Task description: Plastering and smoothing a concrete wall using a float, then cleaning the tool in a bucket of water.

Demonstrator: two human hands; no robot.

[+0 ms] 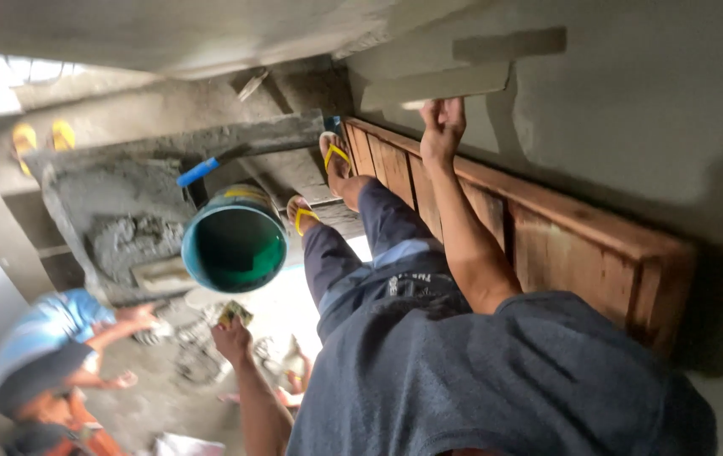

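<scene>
My right hand (441,127) reaches out to the grey plastered wall (649,101), its fingers curled on the lower edge of a flat grey board (433,85) pressed against it. My left hand (232,338) is stretched out low on the other side, closed on a small yellow-green object (235,313), just below a teal bucket (235,241) with a green inside. Between them I see my grey shirt, dark trousers and feet in yellow flip-flops (334,156).
A wooden plank frame (564,236) runs along the wall beside my legs. A trough of wet mortar (125,232) with a float and a blue-handled tool (198,171) lies beyond the bucket. Another person in a blue striped shirt (49,333) crouches below. A second grey strip (509,44) sticks to the wall.
</scene>
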